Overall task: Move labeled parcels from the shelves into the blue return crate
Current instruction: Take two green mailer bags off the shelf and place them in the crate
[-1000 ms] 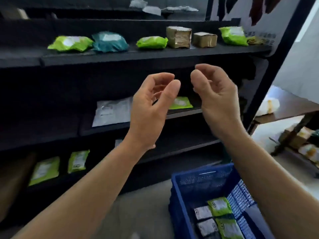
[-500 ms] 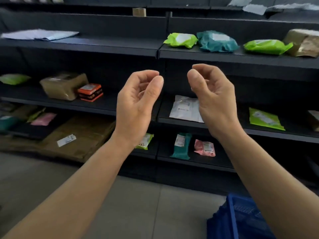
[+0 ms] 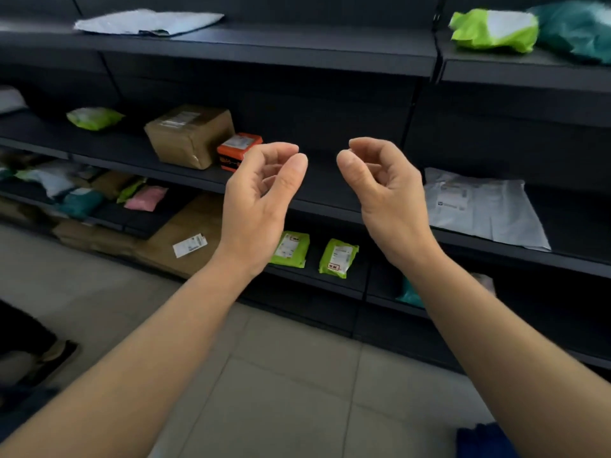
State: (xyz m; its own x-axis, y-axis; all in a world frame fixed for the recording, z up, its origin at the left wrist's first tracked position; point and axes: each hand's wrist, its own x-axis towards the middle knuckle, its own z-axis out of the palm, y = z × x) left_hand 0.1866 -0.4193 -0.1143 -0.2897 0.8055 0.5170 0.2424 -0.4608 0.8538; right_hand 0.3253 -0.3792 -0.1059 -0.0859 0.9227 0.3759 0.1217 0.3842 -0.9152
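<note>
My left hand [image 3: 261,200] and my right hand [image 3: 383,190] are raised side by side in front of dark shelves, fingers loosely curled, holding nothing. Behind my left hand on the middle shelf sit a brown labeled box [image 3: 190,135] and a small orange box [image 3: 236,150]. Two green labeled parcels [image 3: 291,249] [image 3: 339,257] lie on the lower shelf between my wrists. A white labeled mailer [image 3: 479,208] lies flat to the right. Only a corner of the blue crate [image 3: 486,441] shows at the bottom right.
A white mailer [image 3: 148,23] lies on the top shelf, with green [image 3: 494,29] and teal [image 3: 575,28] bags at the top right. A green bag [image 3: 94,117] and several mixed parcels [image 3: 145,198] fill the left shelves. A big flat cardboard parcel [image 3: 185,239] leans low. Tiled floor [image 3: 281,375] lies below.
The view has swung left along the shelves, so the blue crate has slid almost out of view at the bottom right. Both hands stay raised, loosely curled and holding nothing.
</note>
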